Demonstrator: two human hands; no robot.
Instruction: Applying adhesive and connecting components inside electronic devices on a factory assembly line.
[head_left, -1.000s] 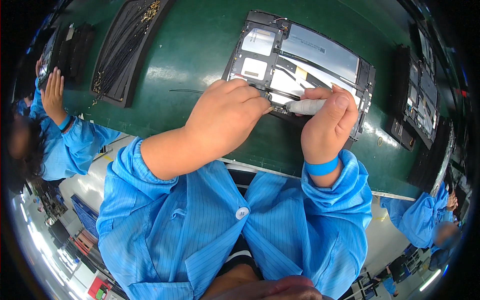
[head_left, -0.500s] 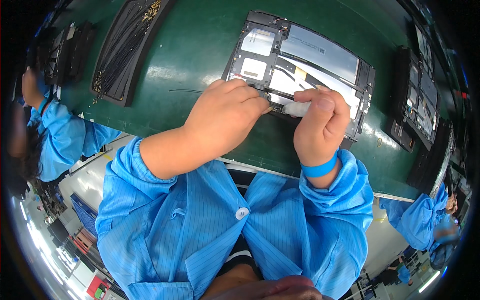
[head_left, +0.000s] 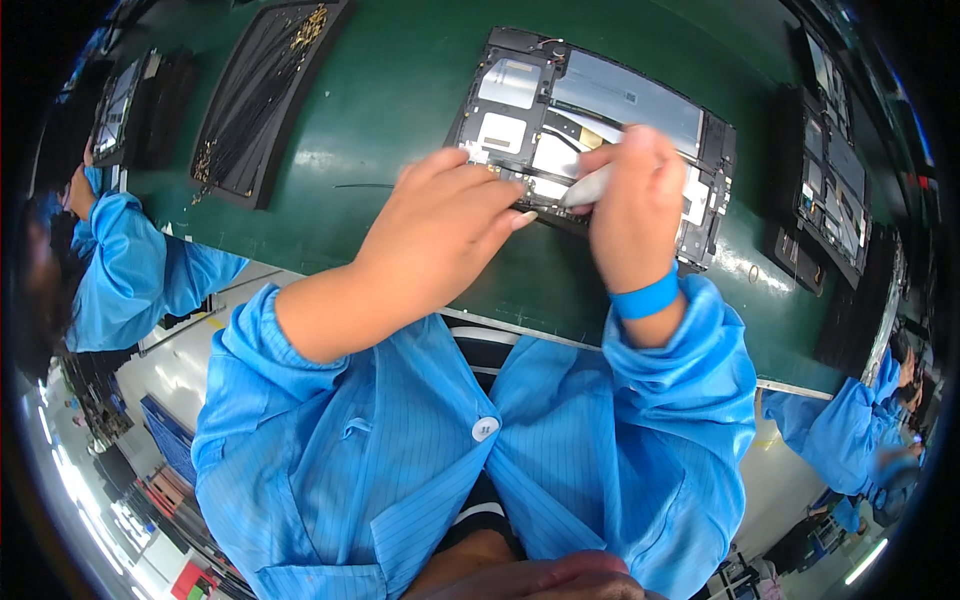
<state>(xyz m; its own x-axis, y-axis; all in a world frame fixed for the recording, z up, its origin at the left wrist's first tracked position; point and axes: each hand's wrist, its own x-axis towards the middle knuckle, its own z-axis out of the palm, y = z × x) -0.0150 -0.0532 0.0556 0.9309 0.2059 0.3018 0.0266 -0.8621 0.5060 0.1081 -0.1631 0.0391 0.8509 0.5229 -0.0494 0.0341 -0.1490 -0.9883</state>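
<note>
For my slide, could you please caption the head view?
Both hands, left and right, work on an opened tablet with a white tool.

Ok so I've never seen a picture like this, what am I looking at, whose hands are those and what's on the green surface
This is a fisheye view from a camera worn on a person's head, looking down, so edges bend. The two bare hands are that person's own, coming out of blue sleeves. The left hand rests on an opened tablet lying on the green mat. The right hand holds a white tool against the tablet. A black tray lies to the left, more devices to the right. Other workers' sleeves show at both sides.
</note>
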